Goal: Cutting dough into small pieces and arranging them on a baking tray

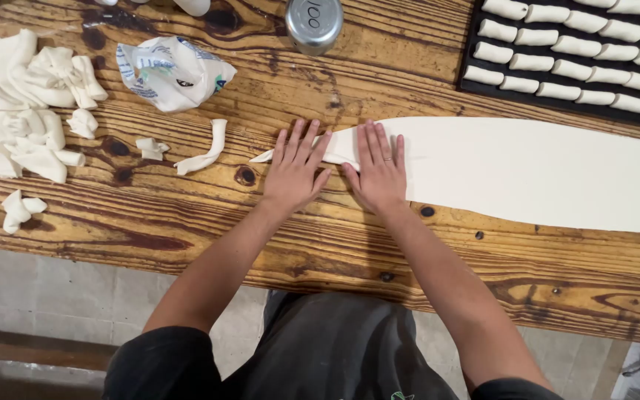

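— Pressing flat on the narrow left end of a long white dough sheet (527,174), both hands lie side by side on a wooden table (350,244). What are the fingers doing?

— The left hand (295,169) is spread, palm down, fingers on the sheet's pointed tip, gripping nothing. The right hand (379,172), a ring on one finger, is likewise open and flat on the dough just beside it.

— And around them?

— A black tray (471,84) of small dough rolls (557,68) sits at the far right. A metal can (314,24) stands beyond the hands. Dough scraps (20,111) are piled at the left, near a crumpled wrapper (172,72), with a curled dough strip (205,150) between.
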